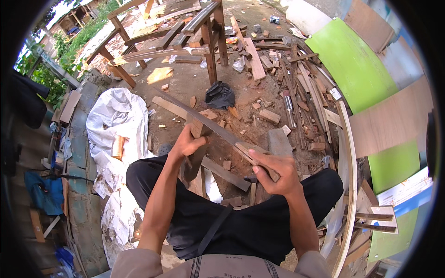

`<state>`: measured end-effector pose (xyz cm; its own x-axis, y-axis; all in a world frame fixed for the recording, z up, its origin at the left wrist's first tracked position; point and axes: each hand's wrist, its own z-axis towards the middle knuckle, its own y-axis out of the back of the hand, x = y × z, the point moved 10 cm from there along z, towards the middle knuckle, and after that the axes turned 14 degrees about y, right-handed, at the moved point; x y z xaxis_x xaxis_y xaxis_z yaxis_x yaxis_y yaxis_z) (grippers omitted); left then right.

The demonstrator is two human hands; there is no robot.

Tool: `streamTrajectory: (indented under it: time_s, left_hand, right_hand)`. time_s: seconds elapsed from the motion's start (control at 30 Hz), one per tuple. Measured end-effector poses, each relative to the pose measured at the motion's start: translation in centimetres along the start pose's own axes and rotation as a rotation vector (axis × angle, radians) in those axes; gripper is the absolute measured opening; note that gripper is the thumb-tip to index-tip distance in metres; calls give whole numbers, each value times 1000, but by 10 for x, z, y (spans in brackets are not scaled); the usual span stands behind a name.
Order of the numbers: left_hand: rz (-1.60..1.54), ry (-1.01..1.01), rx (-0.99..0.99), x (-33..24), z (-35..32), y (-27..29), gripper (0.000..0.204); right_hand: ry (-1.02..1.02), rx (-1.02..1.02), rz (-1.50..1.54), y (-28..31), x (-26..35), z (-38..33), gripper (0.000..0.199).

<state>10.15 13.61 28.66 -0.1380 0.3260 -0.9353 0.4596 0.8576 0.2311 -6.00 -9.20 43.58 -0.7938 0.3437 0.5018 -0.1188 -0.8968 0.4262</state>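
My right hand [279, 173] is closed round the wooden handle of a handsaw [215, 127]. The saw's long, narrow dark blade slants up and away to the left; its teeth are too fine to make out. Beneath the blade, my left hand [187, 142] grips a short wooden block [191, 166] near its upper end. The blade lies across the top of that block, just beyond my left fingers. Behind the block a pale wood strip [170, 106] slants across the ground. Between my bent legs lies a flat wood offcut [226, 174].
A wooden frame [211, 55] stands ahead, with a black plastic bag [219, 95] by its leg. Scrap wood [301, 92] is heaped to the right, near green panels [352, 60]. At left lie a white sack [118, 116] and a copper-coloured can [118, 147].
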Motion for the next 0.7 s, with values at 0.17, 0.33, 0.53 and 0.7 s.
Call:
streamTrajectory:
  time_s: [0.17,0.33,0.53,0.7]
  left_hand:
    - [173,-50,-95,0,-3,12,34]
    - [104,111,-38,4,-7,2,29]
    - [107,183,-244,43,5,27,35]
    - [-240,281,-485,74,1,56,36]
  right_hand:
    - [-17,89,-1,-4,7,-6,44]
    - [-233,-69,59,7,-34,-15,38]
    - [-484,-154,-172,9,-107,-54,39]
    - [-807,120,-277,-30,-197,-142,66]
